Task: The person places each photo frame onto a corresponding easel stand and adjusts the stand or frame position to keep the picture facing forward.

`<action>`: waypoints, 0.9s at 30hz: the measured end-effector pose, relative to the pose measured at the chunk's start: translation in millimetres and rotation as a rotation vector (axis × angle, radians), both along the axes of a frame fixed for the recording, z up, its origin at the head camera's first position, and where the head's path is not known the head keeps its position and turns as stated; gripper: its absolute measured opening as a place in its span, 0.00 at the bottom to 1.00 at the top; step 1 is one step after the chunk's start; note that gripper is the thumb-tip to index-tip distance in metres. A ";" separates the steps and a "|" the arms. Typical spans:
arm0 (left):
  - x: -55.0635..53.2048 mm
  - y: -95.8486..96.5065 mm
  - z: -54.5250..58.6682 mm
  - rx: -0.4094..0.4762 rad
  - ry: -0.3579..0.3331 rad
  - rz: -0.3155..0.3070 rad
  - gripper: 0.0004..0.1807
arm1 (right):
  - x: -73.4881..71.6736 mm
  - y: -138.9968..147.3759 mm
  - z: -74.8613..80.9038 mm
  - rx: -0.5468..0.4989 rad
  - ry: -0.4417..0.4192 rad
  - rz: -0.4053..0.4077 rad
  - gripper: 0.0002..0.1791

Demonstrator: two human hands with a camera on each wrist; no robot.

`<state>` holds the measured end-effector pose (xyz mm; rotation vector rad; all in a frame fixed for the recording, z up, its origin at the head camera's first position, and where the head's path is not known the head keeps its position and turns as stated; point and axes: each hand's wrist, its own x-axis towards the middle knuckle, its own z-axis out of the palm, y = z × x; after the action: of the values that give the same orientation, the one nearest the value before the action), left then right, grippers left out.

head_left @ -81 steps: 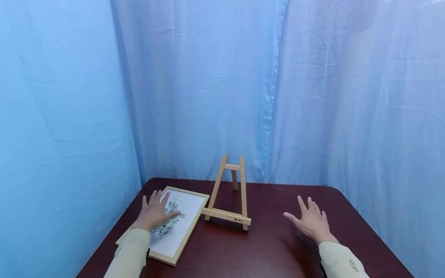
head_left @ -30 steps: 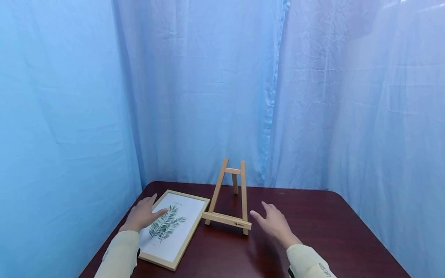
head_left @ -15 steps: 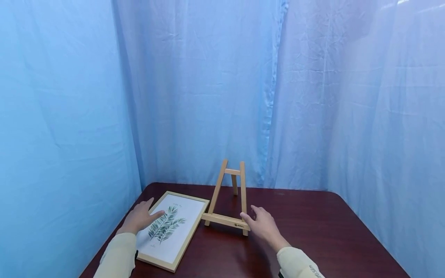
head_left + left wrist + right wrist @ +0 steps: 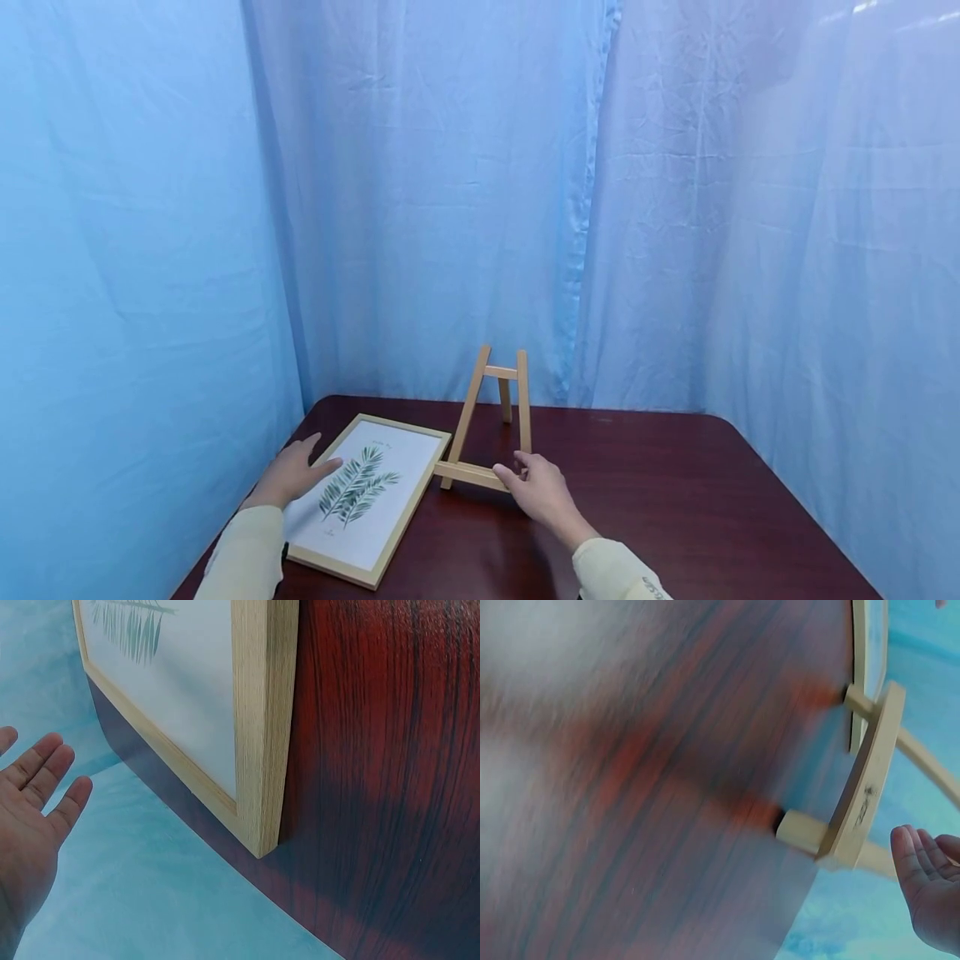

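Observation:
A small wooden easel (image 4: 468, 474) stands upright near the middle of the table. At the right end of its ledge is my right hand (image 4: 546, 493), its thumb and fingers apart and overlapping the right leg in the head view. The right wrist view shows this hand (image 4: 937, 900) beside the easel's ledge (image 4: 868, 780), with nothing inside the fingers. A picture frame (image 4: 408, 508) with a green leaf print lies flat left of the easel. Over its left edge hovers my left hand (image 4: 285, 477), fingers spread and holding nothing.
The dark red wooden table (image 4: 675, 500) has rounded far corners. Light blue curtains (image 4: 435, 208) hang behind it and on both sides. The picture frame's far right corner lies close to the easel's left leg.
My right hand has moved left from the right side of the table to the easel's ledge. My left hand has drifted left, from over the print to the picture frame's left edge.

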<state>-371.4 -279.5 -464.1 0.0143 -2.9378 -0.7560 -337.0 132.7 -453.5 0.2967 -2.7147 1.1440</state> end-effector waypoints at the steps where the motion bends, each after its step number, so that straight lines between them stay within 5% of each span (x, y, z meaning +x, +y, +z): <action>1: -0.1 -0.5 0.2 0.003 -0.002 0.002 0.51 | 1.2 -2.8 0.0 -0.014 -0.005 0.004 0.42; 18: 1.8 -13.9 -6.2 0.078 0.004 -0.004 0.49 | 15.0 -50.2 -12.5 -0.121 -0.013 0.107 0.35; 27: 2.4 -22.5 -11.2 0.072 0.003 -0.008 0.48 | 23.0 -78.4 -22.2 -0.210 -0.048 0.095 0.32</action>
<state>-368.9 -301.9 -475.3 0.0078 -2.9079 -0.8617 -314.0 54.2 -475.7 0.3738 -2.6151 1.4671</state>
